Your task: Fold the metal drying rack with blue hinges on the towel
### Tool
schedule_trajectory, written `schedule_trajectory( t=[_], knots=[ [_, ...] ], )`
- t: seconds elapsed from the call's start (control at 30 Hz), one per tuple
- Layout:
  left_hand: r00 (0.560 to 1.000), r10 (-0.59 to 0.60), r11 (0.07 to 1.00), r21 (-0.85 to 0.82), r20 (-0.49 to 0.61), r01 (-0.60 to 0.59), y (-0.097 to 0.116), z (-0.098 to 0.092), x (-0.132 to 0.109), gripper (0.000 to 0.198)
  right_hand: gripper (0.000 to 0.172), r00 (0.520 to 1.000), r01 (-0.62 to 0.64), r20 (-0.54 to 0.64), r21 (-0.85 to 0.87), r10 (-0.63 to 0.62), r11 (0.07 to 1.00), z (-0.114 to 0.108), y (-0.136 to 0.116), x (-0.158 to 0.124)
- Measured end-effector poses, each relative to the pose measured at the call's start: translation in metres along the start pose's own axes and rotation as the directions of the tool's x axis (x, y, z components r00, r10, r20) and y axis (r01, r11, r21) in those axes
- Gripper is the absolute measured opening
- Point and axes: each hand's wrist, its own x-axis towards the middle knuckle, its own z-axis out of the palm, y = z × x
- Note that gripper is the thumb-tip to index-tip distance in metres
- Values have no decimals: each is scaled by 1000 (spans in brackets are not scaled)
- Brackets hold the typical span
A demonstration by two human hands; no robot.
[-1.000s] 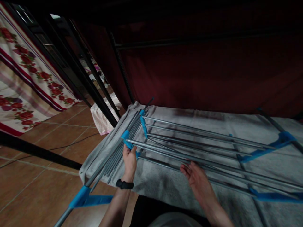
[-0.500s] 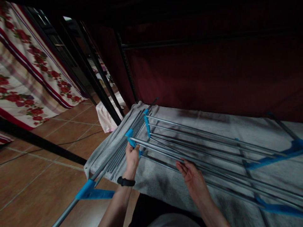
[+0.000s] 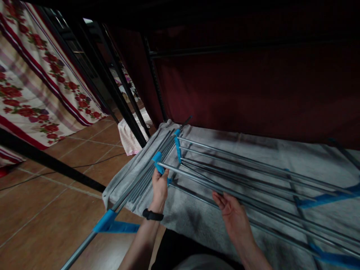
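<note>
A folded metal drying rack (image 3: 239, 176) with grey rods and blue plastic joints lies on a grey towel (image 3: 202, 221). My left hand (image 3: 159, 187), a black band on its wrist, is closed round a blue end piece (image 3: 158, 162) at the rack's left side. My right hand (image 3: 232, 213) is palm up with its fingers curled under the nearest rods, touching them from below. Several loose grey rods (image 3: 146, 176) lie bundled just left of the blue piece.
A long grey pole with a blue joint (image 3: 105, 222) runs off the towel to the lower left over the brown tiled floor (image 3: 56, 210). Black metal bars (image 3: 112, 93), a flowered cloth (image 3: 33, 90) and a pink cloth (image 3: 129, 137) are at left. A dark red curtain (image 3: 253, 82) hangs behind.
The view has shifted, so everything sits a little further right. My right hand's fingers have slid slightly under the rods. The left hand keeps its grip.
</note>
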Motion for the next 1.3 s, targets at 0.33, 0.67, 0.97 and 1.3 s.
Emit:
schedule_trajectory(
  t=[0.33, 0.67, 0.97, 1.3],
  knots=[
    [1000, -10, 982, -186, 19, 14, -2, -1, 3, 25, 16, 999, -23, -40, 0, 23, 1000, -8, 3, 0],
    [999, 11, 994, 109, 44, -16, 9, 2, 5, 16, 17, 998, -50, -26, -47, 49, 998, -7, -1, -4],
    [992, -20, 996, 85, 128, 9, 11, 0, 8, 18, 17, 999, -43, -20, -61, 42, 997, -6, -1, -6],
    [979, -49, 974, -207, 198, 91, 15, -5, 5, 18, 18, 1000, -14, -22, -75, 12, 997, -9, 1, -3]
  ],
)
